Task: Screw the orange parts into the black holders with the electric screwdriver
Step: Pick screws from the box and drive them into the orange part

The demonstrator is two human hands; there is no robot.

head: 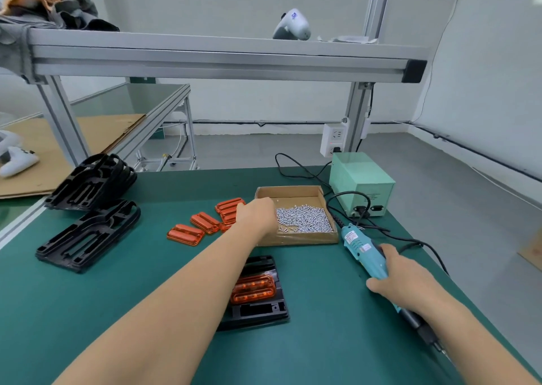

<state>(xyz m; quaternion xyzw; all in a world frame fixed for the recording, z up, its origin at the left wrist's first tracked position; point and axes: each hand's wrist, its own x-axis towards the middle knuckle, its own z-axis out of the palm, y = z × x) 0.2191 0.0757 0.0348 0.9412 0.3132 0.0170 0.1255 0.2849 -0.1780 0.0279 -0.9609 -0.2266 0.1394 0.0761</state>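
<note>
A green work table (pixel 88 311) fills the near half of the scene, under an aluminium frame shelf (pixel 217 59) that crosses the far top. On the far right of the table stands a pale green power box (pixel 362 183), with black cables running from it across the mat.

At the far left lies a stack of black holders (pixel 93 183), and just nearer, a second stack of black holders (pixel 88 235). A shallow cardboard tray (pixel 296 238) sits in the far middle, holding a heap of small silver screws (pixel 305 219).

Near the middle, partly hidden under the left forearm, one black holder (pixel 264 308) lies flat with an orange part (pixel 253 289) seated in its recess. Loose orange parts (pixel 202 223) are scattered left of the tray, between it and the black stacks.

The electric screwdriver (pixel 365 255), turquoise with a dark tip end, lies slanted on the right side of the table, its tip pointing toward the near right corner. The right hand (pixel 407 279) is wrapped around its body, gripping it.

The left hand (pixel 258 214) reaches over the tray's left edge, at the edge of the screw heap; its fingers are turned away, so I cannot tell whether it pinches a screw or lies loose.
</note>
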